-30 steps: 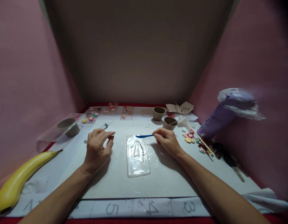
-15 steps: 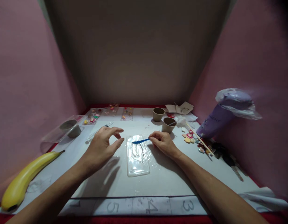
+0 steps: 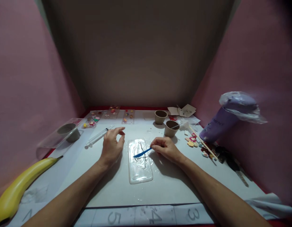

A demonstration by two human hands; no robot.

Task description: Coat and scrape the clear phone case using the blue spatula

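A clear phone case (image 3: 139, 170) lies flat in the middle of the white sheet, with glossy gel on it. My right hand (image 3: 166, 148) pinches a small blue spatula (image 3: 141, 153), whose tip rests on the case's upper half. My left hand (image 3: 112, 145) sits just left of the case with fingers loosely curled and thumb near the forefinger; nothing shows in it. A syringe (image 3: 97, 136) lies just beyond the left hand.
Two brown paper cups (image 3: 171, 128) stand behind the right hand. Small charms and a wooden stick (image 3: 200, 141) lie at the right, near a purple bottle (image 3: 221, 123). A banana (image 3: 20, 183) and a plastic box with a cup (image 3: 65, 132) are at the left. Decorated cases (image 3: 128, 115) line the back.
My right hand brought the spatula tip from the case's top edge down onto its surface. My left hand moved closer to the case's left side.
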